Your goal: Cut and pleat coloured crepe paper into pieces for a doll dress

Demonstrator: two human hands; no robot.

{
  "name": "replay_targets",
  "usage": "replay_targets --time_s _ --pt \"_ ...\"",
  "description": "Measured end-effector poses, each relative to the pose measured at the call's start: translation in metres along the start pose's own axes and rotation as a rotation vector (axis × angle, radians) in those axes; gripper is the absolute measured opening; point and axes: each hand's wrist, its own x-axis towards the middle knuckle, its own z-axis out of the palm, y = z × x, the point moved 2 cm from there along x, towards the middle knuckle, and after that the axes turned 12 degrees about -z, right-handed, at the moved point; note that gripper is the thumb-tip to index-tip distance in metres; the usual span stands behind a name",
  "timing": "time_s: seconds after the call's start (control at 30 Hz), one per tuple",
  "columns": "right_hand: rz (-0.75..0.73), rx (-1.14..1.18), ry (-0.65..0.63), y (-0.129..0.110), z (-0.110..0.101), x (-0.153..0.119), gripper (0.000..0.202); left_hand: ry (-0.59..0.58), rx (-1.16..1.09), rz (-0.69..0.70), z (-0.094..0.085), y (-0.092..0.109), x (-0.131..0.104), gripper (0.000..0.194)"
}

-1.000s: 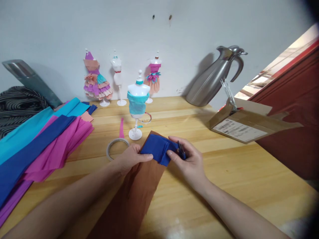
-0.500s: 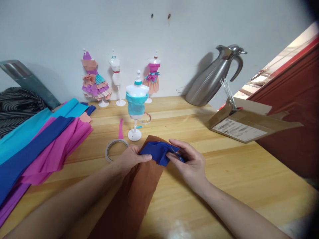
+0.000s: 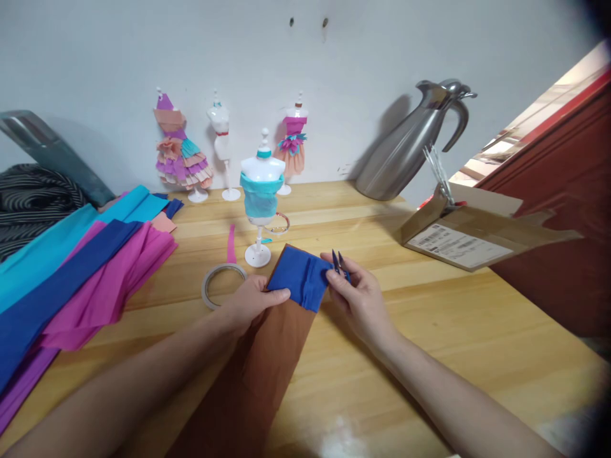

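A square of blue crepe paper (image 3: 291, 270) lies over the top end of a long brown paper strip (image 3: 274, 346). My left hand (image 3: 252, 302) pinches both at their left edge, thumb on top. At the blue piece's right corner, my right hand (image 3: 358, 299) holds it between thumb and finger, with small dark scissors (image 3: 340, 266) also in that hand, blades pointing up. Just beyond stands a white mannequin (image 3: 262, 168) wrapped in a turquoise band (image 3: 260, 198). A roll of tape (image 3: 208, 289) lies left of my left hand.
Coloured crepe papers (image 3: 95, 273) pile at the left. Three more mannequins stand by the wall, one in a ruffled dress (image 3: 184, 159). A steel jug (image 3: 405, 149) and a cardboard box (image 3: 477, 229) are at the right. A pink strip (image 3: 231, 245) lies behind the tape.
The bunched blue paper is now spread flatter over the brown strip. My right hand has shifted slightly, and the scissors' blades now point up and show clearly.
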Motion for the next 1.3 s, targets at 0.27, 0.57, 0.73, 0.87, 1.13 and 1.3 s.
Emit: replay_targets --time_s 0.27,0.57,0.73,0.87,1.13,1.3 --pt "0.112 -0.222 -0.499 -0.032 -0.033 0.020 0.046 0.044 -0.085 0.035 0.006 0.009 -0.012 0.041" --pt "0.303 -0.426 -0.817 -0.040 -0.035 -0.007 0.050 0.073 -0.085 0.058 0.003 0.021 -0.020 0.029" --pt "0.498 -0.295 -0.744 -0.021 -0.022 -0.022 0.051 0.067 -0.068 0.062 0.002 0.021 -0.020 0.025" --pt "0.564 -0.208 -0.677 -0.014 -0.017 -0.024 0.052 0.075 -0.037 0.057 0.002 0.020 -0.021 0.025" --pt "0.627 -0.194 -0.719 -0.010 -0.010 -0.014 0.051 0.069 0.032 0.065 -0.001 0.021 -0.018 0.027" --pt "0.644 -0.179 -0.749 -0.006 -0.007 -0.006 0.048 0.060 0.064 0.063 -0.002 0.021 -0.018 0.029"
